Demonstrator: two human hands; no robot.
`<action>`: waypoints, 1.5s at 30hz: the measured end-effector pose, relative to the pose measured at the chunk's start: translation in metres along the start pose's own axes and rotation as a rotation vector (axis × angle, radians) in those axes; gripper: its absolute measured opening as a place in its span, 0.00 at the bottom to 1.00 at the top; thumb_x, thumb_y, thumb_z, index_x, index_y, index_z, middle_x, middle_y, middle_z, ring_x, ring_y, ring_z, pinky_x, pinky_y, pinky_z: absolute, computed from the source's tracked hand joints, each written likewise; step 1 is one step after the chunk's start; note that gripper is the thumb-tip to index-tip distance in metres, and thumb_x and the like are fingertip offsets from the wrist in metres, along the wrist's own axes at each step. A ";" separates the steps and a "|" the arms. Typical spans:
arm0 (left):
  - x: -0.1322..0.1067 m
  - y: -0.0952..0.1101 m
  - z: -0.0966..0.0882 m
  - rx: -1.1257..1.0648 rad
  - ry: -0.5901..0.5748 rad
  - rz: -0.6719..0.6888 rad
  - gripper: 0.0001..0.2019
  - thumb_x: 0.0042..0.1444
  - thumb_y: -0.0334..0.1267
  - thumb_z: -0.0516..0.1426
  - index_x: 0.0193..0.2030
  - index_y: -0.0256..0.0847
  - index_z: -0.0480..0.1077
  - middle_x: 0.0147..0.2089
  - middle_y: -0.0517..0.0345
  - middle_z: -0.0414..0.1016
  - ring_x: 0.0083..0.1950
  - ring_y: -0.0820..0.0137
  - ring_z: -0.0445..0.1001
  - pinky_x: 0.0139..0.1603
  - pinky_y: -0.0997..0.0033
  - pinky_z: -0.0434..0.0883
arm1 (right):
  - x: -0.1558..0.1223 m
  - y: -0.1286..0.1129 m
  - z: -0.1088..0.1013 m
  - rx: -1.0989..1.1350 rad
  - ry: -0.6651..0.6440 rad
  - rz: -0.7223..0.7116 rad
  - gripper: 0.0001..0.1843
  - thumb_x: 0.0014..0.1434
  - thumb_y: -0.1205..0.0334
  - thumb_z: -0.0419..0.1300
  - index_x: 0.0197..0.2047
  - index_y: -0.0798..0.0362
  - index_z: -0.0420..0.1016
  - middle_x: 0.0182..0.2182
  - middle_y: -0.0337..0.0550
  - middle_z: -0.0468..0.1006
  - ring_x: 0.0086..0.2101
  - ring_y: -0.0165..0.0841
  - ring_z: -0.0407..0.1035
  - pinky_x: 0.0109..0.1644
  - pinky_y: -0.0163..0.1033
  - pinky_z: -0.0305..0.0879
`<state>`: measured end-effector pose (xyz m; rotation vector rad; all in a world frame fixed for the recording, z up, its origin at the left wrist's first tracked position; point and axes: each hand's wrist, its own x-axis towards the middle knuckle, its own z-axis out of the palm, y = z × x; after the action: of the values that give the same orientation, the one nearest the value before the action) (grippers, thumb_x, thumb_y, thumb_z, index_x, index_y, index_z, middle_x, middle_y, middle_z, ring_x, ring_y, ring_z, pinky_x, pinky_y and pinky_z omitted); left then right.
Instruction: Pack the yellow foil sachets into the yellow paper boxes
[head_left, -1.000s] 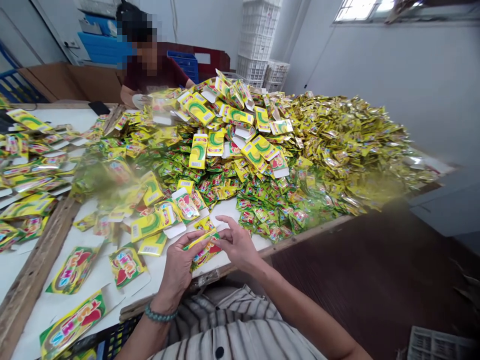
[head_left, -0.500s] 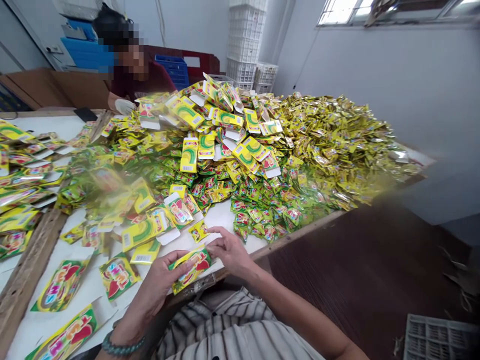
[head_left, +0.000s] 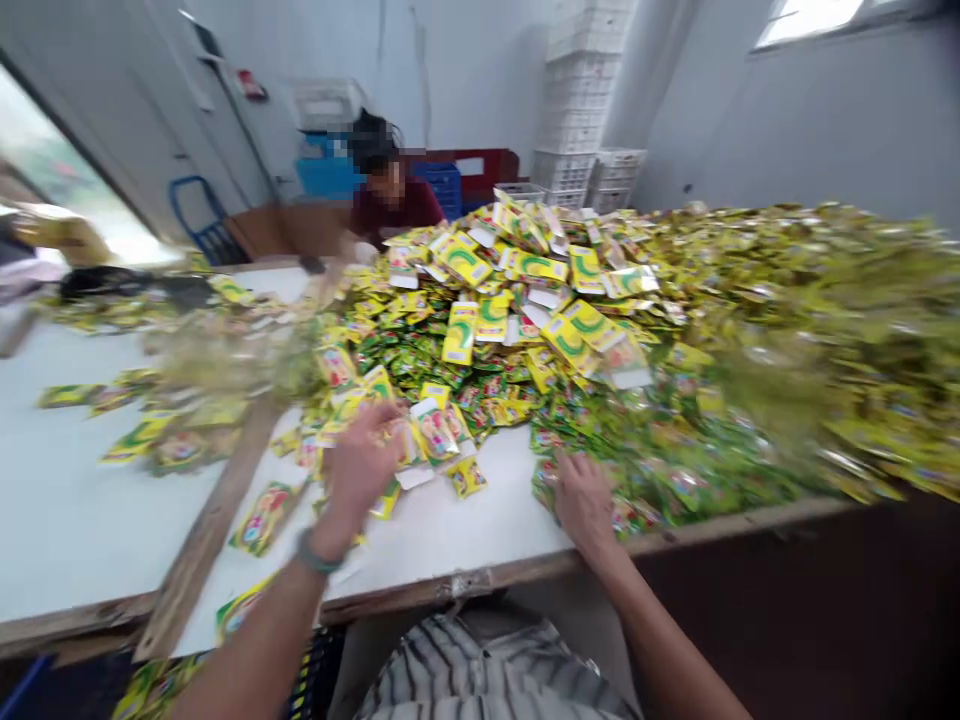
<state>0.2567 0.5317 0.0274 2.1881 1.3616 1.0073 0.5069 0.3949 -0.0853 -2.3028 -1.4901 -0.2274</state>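
Note:
My left hand [head_left: 363, 462] is over the yellow and green small cartons [head_left: 435, 432] on the left side of the white tabletop. Motion smears its fingers, so I cannot see whether they grip one. My right hand [head_left: 585, 500] reaches down to the near edge of a heap of small green sachets [head_left: 645, 440], its fingers a little apart and touching the heap. Between the hands, a single yellow sachet [head_left: 469, 477] lies by an open carton with a white flap. Another printed carton [head_left: 262, 517] lies flat, left of my left hand.
More cartons [head_left: 465, 258] lie piled up at the back of the heap. Yellow sachets [head_left: 817, 290] spread to the right. A wooden strip [head_left: 217, 510] divides the tabletop, and a wooden edge [head_left: 480, 583] runs along its front. Across the table sits a co-worker [head_left: 394, 195].
The view has swung left. My left hand has moved from the front edge to the cartons; the carton held there no longer shows. My right hand has gone right to the green sachets.

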 end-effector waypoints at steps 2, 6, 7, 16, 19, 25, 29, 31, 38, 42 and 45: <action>-0.023 0.005 0.037 0.036 -0.142 0.085 0.14 0.50 0.34 0.61 0.45 0.38 0.75 0.46 0.52 0.80 0.48 0.62 0.76 0.53 0.63 0.72 | -0.003 0.003 0.010 -0.029 -0.008 -0.070 0.18 0.59 0.67 0.52 0.51 0.56 0.73 0.41 0.55 0.76 0.42 0.47 0.67 0.44 0.49 0.62; -0.053 0.005 0.098 0.071 -0.476 0.114 0.18 0.51 0.27 0.56 0.50 0.34 0.71 0.55 0.41 0.74 0.59 0.57 0.69 0.62 0.58 0.64 | 0.000 0.015 0.027 0.023 0.079 -0.157 0.20 0.63 0.55 0.47 0.51 0.51 0.73 0.41 0.56 0.76 0.41 0.51 0.68 0.39 0.52 0.62; -0.054 0.004 0.105 0.067 -0.495 0.078 0.15 0.53 0.25 0.53 0.48 0.34 0.71 0.53 0.40 0.75 0.57 0.57 0.70 0.61 0.56 0.64 | 0.001 0.017 0.028 0.059 0.091 -0.172 0.20 0.64 0.53 0.46 0.50 0.50 0.73 0.39 0.55 0.76 0.40 0.51 0.68 0.39 0.52 0.63; -0.043 -0.019 0.086 -0.376 -0.458 -0.325 0.09 0.56 0.41 0.54 0.38 0.37 0.70 0.37 0.49 0.79 0.39 0.62 0.77 0.42 0.63 0.72 | -0.001 -0.016 -0.012 0.652 0.090 0.141 0.15 0.59 0.48 0.56 0.36 0.52 0.73 0.34 0.48 0.73 0.36 0.39 0.68 0.40 0.44 0.67; -0.055 -0.017 0.084 -0.575 -0.522 -0.433 0.17 0.54 0.50 0.55 0.39 0.36 0.69 0.35 0.50 0.79 0.34 0.65 0.77 0.36 0.66 0.73 | -0.006 -0.039 -0.020 1.037 -0.161 0.254 0.15 0.54 0.49 0.62 0.38 0.52 0.72 0.32 0.43 0.74 0.32 0.35 0.68 0.35 0.39 0.67; -0.061 -0.005 0.076 -0.824 -0.543 -0.669 0.23 0.35 0.50 0.69 0.31 0.39 0.66 0.21 0.65 0.71 0.22 0.74 0.68 0.23 0.77 0.63 | -0.011 -0.062 -0.027 1.300 -0.424 0.298 0.18 0.48 0.51 0.68 0.37 0.52 0.71 0.21 0.32 0.65 0.23 0.26 0.58 0.28 0.32 0.58; -0.059 0.000 0.071 -0.918 -0.643 -0.648 0.22 0.38 0.54 0.68 0.26 0.37 0.69 0.21 0.64 0.69 0.23 0.76 0.65 0.25 0.77 0.61 | -0.007 -0.070 -0.036 1.077 -0.501 0.144 0.10 0.51 0.56 0.65 0.35 0.52 0.75 0.19 0.31 0.62 0.22 0.25 0.54 0.26 0.31 0.50; -0.060 0.001 0.068 -0.961 -0.708 -0.638 0.22 0.44 0.57 0.64 0.26 0.36 0.71 0.25 0.60 0.73 0.26 0.74 0.68 0.29 0.75 0.64 | -0.007 -0.074 -0.036 0.964 -0.474 0.098 0.07 0.52 0.58 0.63 0.34 0.52 0.75 0.19 0.30 0.61 0.23 0.26 0.53 0.26 0.31 0.49; -0.066 0.000 0.064 -0.968 -0.748 -0.537 0.21 0.39 0.40 0.69 0.39 0.39 0.69 0.37 0.55 0.79 0.40 0.66 0.77 0.44 0.67 0.70 | -0.015 -0.074 -0.026 0.982 -0.403 0.228 0.16 0.53 0.55 0.63 0.43 0.53 0.72 0.25 0.34 0.69 0.26 0.29 0.63 0.29 0.32 0.58; -0.068 0.002 0.069 -0.862 -0.737 -0.450 0.20 0.43 0.38 0.65 0.42 0.41 0.63 0.34 0.57 0.78 0.36 0.67 0.76 0.39 0.69 0.70 | -0.016 -0.074 -0.033 1.052 -0.544 0.225 0.18 0.55 0.49 0.61 0.43 0.54 0.74 0.28 0.38 0.74 0.28 0.31 0.66 0.31 0.34 0.62; -0.063 0.006 0.065 -0.706 -0.704 -0.333 0.21 0.43 0.36 0.63 0.43 0.43 0.61 0.35 0.59 0.76 0.35 0.68 0.75 0.36 0.70 0.69 | -0.015 -0.072 -0.038 1.085 -0.605 0.220 0.15 0.54 0.50 0.61 0.33 0.55 0.75 0.24 0.38 0.73 0.26 0.30 0.64 0.29 0.34 0.61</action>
<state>0.2910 0.4772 -0.0365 1.4874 0.8172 0.4134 0.4384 0.3931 -0.0386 -1.6024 -1.0983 1.1371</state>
